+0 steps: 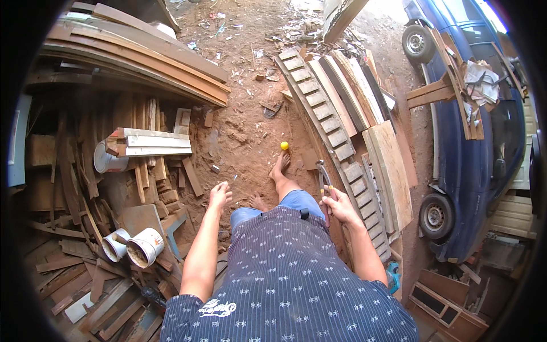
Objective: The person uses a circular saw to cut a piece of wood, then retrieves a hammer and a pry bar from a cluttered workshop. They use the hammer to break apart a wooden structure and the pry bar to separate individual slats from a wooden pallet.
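My right hand (340,206) is closed around the handle of a hammer-like tool (321,167) with a metal head and a dark red grip. Its head points away from me, beside a long plank stack. Over the bare soil to my left, my left hand (219,195) hangs loosely curled, with nothing visible in it. A small yellow ball (284,145) lies on the ground just ahead of my bare foot (280,164). Neither hand touches the ball.
Stacked planks (388,171) and a ladder-like slatted timber (320,107) line my right. Farther right stands a blue vehicle (464,188). Long boards (142,54), wood scraps (74,279) and white buckets (145,247) crowd my left. A teal power tool (393,277) sits near my right elbow.
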